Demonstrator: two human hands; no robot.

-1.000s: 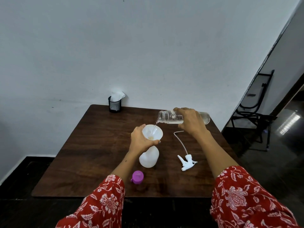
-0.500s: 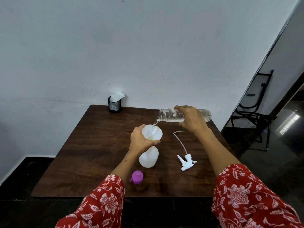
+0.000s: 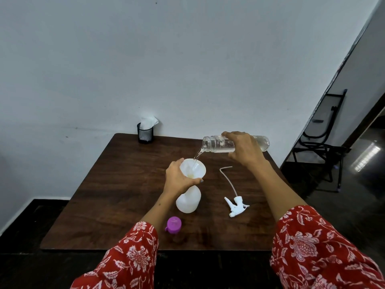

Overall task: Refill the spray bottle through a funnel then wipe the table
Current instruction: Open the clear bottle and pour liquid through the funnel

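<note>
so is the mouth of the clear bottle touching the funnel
Apart. The head view shows the clear bottle held tipped above and to the right of the funnel, with bare table and a thin stream of water between them.

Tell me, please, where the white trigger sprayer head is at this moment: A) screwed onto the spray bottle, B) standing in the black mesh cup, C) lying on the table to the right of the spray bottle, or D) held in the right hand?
C: the trigger sprayer head lies flat on the table to the right of the spray bottle, its tube stretched out, while the right hand holds the clear bottle.
</note>
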